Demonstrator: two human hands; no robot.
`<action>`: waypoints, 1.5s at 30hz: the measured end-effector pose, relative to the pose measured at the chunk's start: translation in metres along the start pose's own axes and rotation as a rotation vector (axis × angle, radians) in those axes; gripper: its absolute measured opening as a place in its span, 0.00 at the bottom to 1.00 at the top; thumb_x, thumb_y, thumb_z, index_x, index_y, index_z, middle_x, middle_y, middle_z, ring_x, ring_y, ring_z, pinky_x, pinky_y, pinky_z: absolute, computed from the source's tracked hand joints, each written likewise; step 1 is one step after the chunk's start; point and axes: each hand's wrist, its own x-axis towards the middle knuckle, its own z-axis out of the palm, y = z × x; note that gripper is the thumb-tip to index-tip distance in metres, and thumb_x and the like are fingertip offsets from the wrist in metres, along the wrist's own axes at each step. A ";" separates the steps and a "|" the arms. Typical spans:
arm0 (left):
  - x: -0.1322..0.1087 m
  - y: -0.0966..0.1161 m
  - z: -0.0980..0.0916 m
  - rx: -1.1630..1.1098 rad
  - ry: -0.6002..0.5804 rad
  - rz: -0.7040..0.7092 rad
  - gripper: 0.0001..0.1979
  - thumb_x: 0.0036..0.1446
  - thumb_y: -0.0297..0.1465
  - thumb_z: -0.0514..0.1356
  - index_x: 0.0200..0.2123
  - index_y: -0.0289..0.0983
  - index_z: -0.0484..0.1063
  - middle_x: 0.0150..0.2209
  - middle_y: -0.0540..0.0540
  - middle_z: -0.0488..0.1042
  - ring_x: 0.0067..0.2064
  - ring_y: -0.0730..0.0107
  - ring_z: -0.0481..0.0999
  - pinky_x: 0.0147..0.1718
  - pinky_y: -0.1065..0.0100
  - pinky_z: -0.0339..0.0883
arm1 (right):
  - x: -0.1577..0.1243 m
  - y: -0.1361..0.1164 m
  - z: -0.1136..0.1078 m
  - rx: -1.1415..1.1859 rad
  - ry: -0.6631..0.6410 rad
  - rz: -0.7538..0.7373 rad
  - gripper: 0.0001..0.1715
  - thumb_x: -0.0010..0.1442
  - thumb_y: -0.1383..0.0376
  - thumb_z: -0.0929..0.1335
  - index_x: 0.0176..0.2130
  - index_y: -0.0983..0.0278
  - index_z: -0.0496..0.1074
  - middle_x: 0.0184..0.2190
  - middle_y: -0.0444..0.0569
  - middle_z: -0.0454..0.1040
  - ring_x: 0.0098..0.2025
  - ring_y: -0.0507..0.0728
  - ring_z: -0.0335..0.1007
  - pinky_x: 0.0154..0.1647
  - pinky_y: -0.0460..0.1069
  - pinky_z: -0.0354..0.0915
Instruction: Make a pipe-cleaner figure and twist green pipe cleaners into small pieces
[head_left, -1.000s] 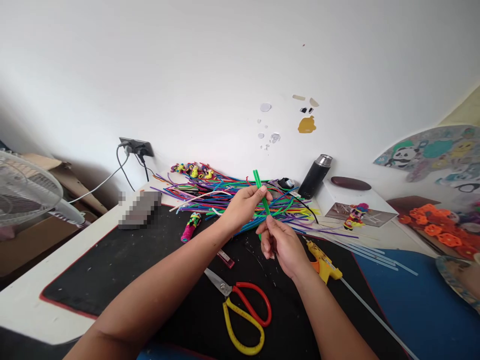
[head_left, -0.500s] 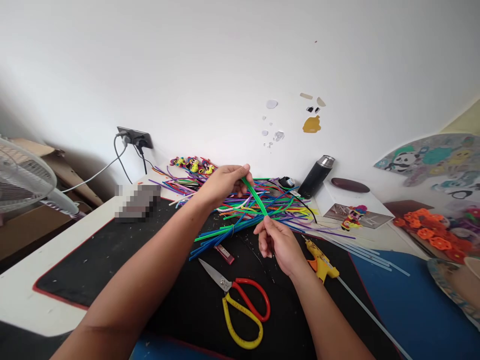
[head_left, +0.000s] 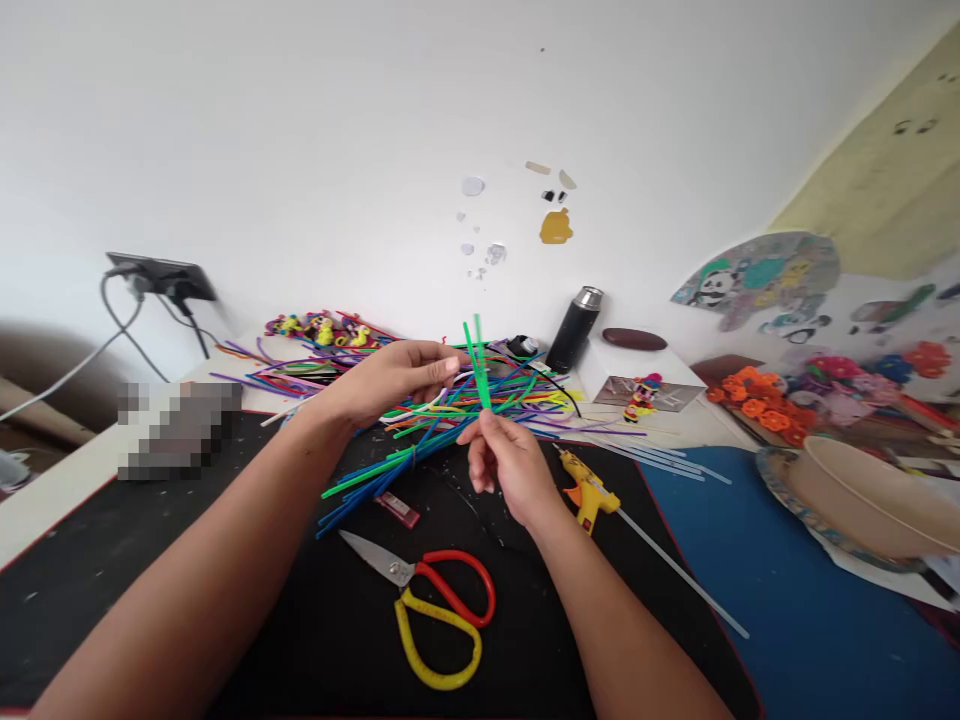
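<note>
Pinching the lower part of some thin green stems (head_left: 484,385) in the head view, the right hand (head_left: 506,460) holds them nearly upright over the middle of the bench (head_left: 71,500), thumb against forefinger and the other fingers loosely curled; the upper ends fork slightly apart and look blurred. Just beside them, clear of the stems, hangs the left hand (head_left: 397,380), its fingers bent and its thumb tip close to the forefinger; I cannot tell whether those tips meet.

Behind the hands spreads a heap of coloured stems (head_left: 517,400); a blue and green bundle (head_left: 375,472) reaches forward from it onto the black mat (head_left: 532,630). Nearer the person lie scissors (head_left: 405,575), one handle red and one yellow, blades pointing left; a small dark red case (head_left: 397,510) sits between them and the bundle. Right of the right hand rests a yellow glue gun (head_left: 589,490), a long translucent stick trailing from its rear; farther back, a black flask (head_left: 574,335) leans beside a white box (head_left: 675,378), with a small colourful figure (head_left: 643,397) in front of the box.
</note>
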 end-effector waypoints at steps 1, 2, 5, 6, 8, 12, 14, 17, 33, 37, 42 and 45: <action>-0.001 0.002 0.003 0.032 -0.038 -0.016 0.24 0.53 0.50 0.74 0.42 0.36 0.83 0.27 0.50 0.71 0.25 0.73 0.64 0.23 0.72 0.56 | 0.000 0.001 0.000 -0.040 -0.011 -0.004 0.35 0.64 0.36 0.68 0.34 0.64 0.77 0.17 0.40 0.67 0.14 0.49 0.62 0.15 0.44 0.51; -0.001 0.003 0.007 0.047 -0.055 -0.025 0.23 0.52 0.49 0.75 0.40 0.37 0.83 0.25 0.51 0.69 0.25 0.73 0.63 0.22 0.73 0.55 | 0.000 0.001 0.001 -0.084 -0.012 -0.017 0.35 0.65 0.36 0.67 0.34 0.64 0.77 0.16 0.39 0.67 0.14 0.49 0.62 0.15 0.44 0.51; -0.001 0.005 0.015 0.052 -0.036 -0.038 0.19 0.50 0.47 0.76 0.31 0.38 0.80 0.23 0.52 0.67 0.23 0.74 0.60 0.21 0.73 0.54 | -0.001 0.004 0.001 -0.162 -0.030 -0.020 0.35 0.67 0.37 0.66 0.36 0.64 0.78 0.17 0.39 0.67 0.15 0.49 0.63 0.17 0.44 0.55; -0.001 0.004 0.016 0.050 -0.026 -0.047 0.19 0.49 0.47 0.76 0.29 0.38 0.80 0.23 0.51 0.67 0.23 0.73 0.61 0.21 0.73 0.55 | -0.001 0.005 0.001 -0.183 -0.027 -0.026 0.35 0.68 0.37 0.65 0.36 0.64 0.78 0.17 0.39 0.67 0.15 0.48 0.63 0.18 0.44 0.56; 0.001 0.002 0.019 0.042 -0.008 -0.072 0.19 0.48 0.48 0.76 0.28 0.39 0.80 0.24 0.50 0.69 0.24 0.72 0.63 0.22 0.72 0.59 | -0.001 0.007 0.000 -0.216 -0.030 -0.047 0.34 0.70 0.39 0.64 0.37 0.64 0.79 0.18 0.39 0.69 0.16 0.48 0.64 0.19 0.43 0.58; 0.003 -0.002 0.022 -0.005 0.048 -0.090 0.21 0.48 0.50 0.76 0.30 0.38 0.81 0.25 0.48 0.72 0.26 0.71 0.65 0.24 0.72 0.63 | -0.001 0.011 -0.001 -0.229 -0.067 -0.061 0.32 0.72 0.41 0.64 0.38 0.64 0.79 0.19 0.39 0.70 0.17 0.48 0.65 0.21 0.44 0.61; 0.003 -0.003 0.023 -0.019 0.078 -0.077 0.20 0.51 0.49 0.75 0.28 0.37 0.79 0.24 0.49 0.70 0.26 0.72 0.63 0.24 0.74 0.60 | -0.001 0.011 -0.001 -0.240 -0.073 -0.078 0.31 0.73 0.42 0.63 0.39 0.63 0.80 0.20 0.39 0.70 0.17 0.48 0.65 0.22 0.44 0.61; 0.002 -0.002 0.023 -0.020 0.124 -0.062 0.19 0.55 0.46 0.73 0.26 0.37 0.76 0.23 0.51 0.67 0.25 0.74 0.60 0.24 0.74 0.55 | -0.002 0.009 -0.002 -0.274 -0.073 -0.099 0.31 0.74 0.43 0.62 0.40 0.63 0.81 0.21 0.39 0.71 0.18 0.48 0.67 0.23 0.44 0.62; 0.003 -0.002 0.025 -0.022 0.272 -0.077 0.18 0.54 0.39 0.73 0.21 0.37 0.72 0.23 0.49 0.72 0.26 0.71 0.67 0.27 0.69 0.59 | -0.005 -0.001 0.000 -0.280 -0.003 -0.140 0.32 0.75 0.42 0.61 0.45 0.62 0.82 0.20 0.39 0.70 0.18 0.49 0.67 0.23 0.44 0.62; 0.004 -0.004 0.026 -0.110 0.252 -0.088 0.17 0.52 0.39 0.75 0.22 0.36 0.75 0.22 0.50 0.72 0.25 0.73 0.66 0.26 0.70 0.59 | -0.005 -0.001 -0.002 -0.309 0.025 -0.164 0.33 0.75 0.42 0.61 0.44 0.62 0.83 0.19 0.39 0.69 0.18 0.49 0.67 0.23 0.44 0.62; 0.007 -0.010 0.026 -0.224 0.243 -0.109 0.18 0.47 0.40 0.78 0.24 0.34 0.77 0.21 0.50 0.70 0.23 0.76 0.64 0.22 0.72 0.56 | -0.004 0.003 -0.004 -0.335 0.025 -0.167 0.36 0.74 0.40 0.60 0.42 0.63 0.82 0.19 0.39 0.69 0.18 0.49 0.67 0.24 0.44 0.61; 0.009 -0.013 0.024 -0.269 0.219 -0.108 0.21 0.43 0.43 0.80 0.25 0.33 0.78 0.21 0.50 0.70 0.22 0.75 0.65 0.20 0.73 0.56 | -0.004 0.003 -0.004 -0.344 0.039 -0.153 0.37 0.74 0.39 0.60 0.41 0.63 0.81 0.18 0.40 0.69 0.17 0.49 0.67 0.23 0.44 0.60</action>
